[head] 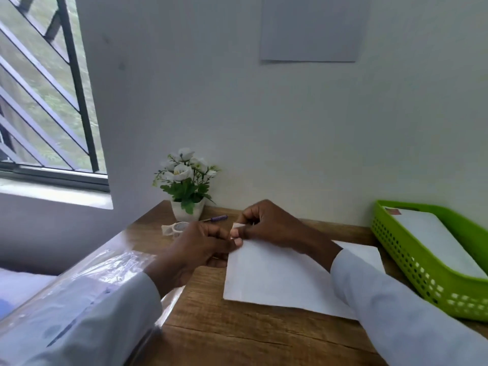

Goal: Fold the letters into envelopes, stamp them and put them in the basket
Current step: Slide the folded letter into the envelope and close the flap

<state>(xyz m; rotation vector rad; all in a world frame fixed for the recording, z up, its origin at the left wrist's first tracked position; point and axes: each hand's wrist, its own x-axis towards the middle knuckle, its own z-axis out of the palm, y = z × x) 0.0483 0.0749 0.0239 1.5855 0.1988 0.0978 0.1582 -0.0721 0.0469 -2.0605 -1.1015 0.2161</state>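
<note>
So, going left to right: one window (39, 83) with dark diagonal bars at the far left, and under it, along the near-left edge of the wooden desk (237, 336), one clear plastic sleeve (105, 268) with the left forearm lying over it. Further back on the desk sits one roll of stamps or stickers (176, 228), partly hidden behind the left hand, then one small white pot of white flowers (187, 186) against the wall, and one purple pen (217, 218) lying just right of the pot.

Two hands in the middle, both busy. The left hand (195, 249) has its fingers curled, thumb and fingertips pressing at the far-left corner of the white envelope (277, 278). The right hand (269, 223) is curled too, pinching one small white piece (236, 226), looks like a stamp, right at that same corner, and the two hands are touching there. Can't tell if the stamp is stuck down.

The envelope lies flat in the middle of the desk, with the right forearm crossing over its right side. On the wall above hangs one grey sheet (311, 27).

Far right: one green perforated basket (412, 262), with one white envelope inside (433, 233) that has a reddish stamp in its far-left corner.
</note>
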